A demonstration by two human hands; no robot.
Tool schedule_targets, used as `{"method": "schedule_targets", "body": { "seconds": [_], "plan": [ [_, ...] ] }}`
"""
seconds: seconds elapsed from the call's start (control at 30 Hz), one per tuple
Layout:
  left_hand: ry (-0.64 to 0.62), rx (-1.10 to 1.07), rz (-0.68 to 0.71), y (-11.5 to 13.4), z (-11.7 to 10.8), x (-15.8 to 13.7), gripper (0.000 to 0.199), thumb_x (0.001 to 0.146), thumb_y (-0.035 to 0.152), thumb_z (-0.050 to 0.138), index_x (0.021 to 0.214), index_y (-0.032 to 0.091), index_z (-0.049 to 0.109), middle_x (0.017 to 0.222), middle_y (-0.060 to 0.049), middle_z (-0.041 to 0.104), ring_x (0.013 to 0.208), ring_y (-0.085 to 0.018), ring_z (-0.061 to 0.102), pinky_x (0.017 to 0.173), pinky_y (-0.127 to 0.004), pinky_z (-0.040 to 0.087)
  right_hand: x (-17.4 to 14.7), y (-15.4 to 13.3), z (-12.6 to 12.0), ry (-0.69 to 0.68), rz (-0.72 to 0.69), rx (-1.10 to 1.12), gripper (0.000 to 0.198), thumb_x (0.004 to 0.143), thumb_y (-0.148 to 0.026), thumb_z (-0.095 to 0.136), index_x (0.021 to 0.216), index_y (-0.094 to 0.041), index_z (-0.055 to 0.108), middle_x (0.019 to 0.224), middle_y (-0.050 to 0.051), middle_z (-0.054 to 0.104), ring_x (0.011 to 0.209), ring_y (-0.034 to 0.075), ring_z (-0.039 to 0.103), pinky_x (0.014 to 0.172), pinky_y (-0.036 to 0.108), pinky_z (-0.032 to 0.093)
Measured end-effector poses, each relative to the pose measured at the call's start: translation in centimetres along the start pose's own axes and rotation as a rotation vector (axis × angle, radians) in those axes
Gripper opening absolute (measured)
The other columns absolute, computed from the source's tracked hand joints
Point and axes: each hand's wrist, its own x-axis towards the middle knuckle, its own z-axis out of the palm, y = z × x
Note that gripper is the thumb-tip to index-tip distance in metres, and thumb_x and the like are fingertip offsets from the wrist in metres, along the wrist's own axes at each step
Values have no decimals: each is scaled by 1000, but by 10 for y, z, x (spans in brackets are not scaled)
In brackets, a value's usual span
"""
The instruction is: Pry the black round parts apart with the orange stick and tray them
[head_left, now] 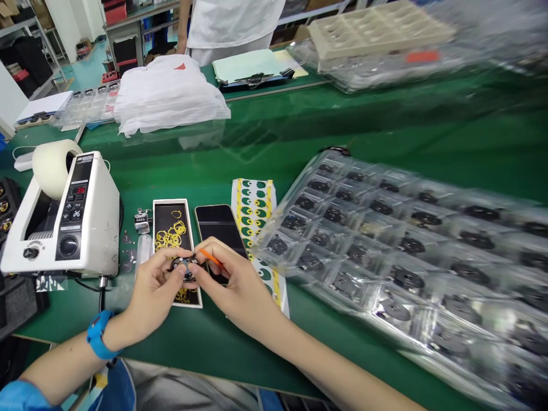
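A small dark round part (185, 268) sits between the fingertips of both hands. The left hand (154, 288) pinches its 9 o'clock side between thumb and fingers; the right hand (235, 279) has its thumb against the 3 o'clock side and grips an orange stick (212, 258) at 2 o'clock. Thumbs and fingers cover much of the part, and the stick's tip is hard to make out.

Behind the hands lies a white-rimmed box (170, 201) of yellow rings (172, 235), partly hidden. Towards 1 o'clock is a phone (216, 220), its lower portion behind the right hand; at 2 o'clock, a sticker sheet (257, 208), also partly covered. The clear tray (363, 231) at 3 o'clock is blurred rightward and cut off by the frame. A tape dispenser (100, 217) stands at 10 o'clock. At 12 o'clock, a person in white (233, 23) is cut off above the torso.
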Motion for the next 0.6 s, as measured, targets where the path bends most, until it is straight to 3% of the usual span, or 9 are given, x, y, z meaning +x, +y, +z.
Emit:
{"method": "schedule_targets", "body": {
  "seconds": [0.27,0.37,0.43,0.5,0.57,0.6],
  "plan": [
    [32,0,3,-2,1,1,35,80,44,72,97,17,59,85,-4,70,80,-16,69,71,-27,62,1,1,1,26,-63,-53,21,88,-12,50,71,-21,43,70,-2,49,57,11,45,49,22,36],
    [55,57,76,-2,0,0,21,82,31,71,90,17,58,82,-3,72,76,-14,70,68,-22,60,2,1,-2,94,-204,-139,14,88,-10,52,79,-21,51,76,2,57,68,14,56,55,25,46],
    [63,165,218,1,-4,-2,11,83,20,67,84,18,56,87,-6,75,80,-16,72,69,-23,59,-2,1,-7,150,-383,-260,16,86,-7,52,88,-22,56,81,4,62,73,17,61,59,28,50],
    [14,332,469,6,-11,-7,10,84,12,60,80,19,54,100,-10,75,92,-20,72,76,-28,60,-10,1,-13,179,-564,-402,21,86,-8,53,96,-25,61,83,5,67,67,17,62,55,28,49],
    [-125,516,703,13,-19,-12,12,85,9,55,82,20,57,111,-11,73,103,-22,70,85,-34,59,-24,5,-16,192,-635,-478,24,88,-11,53,100,-29,64,83,5,70,59,16,60,52,29,47],
    [-206,595,751,16,-22,-15,14,85,9,54,85,21,61,112,-11,73,106,-23,69,87,-36,59,-31,8,-17,198,-612,-472,25,89,-13,53,101,-30,66,84,4,71,59,16,60,53,30,47]
  ]
}}
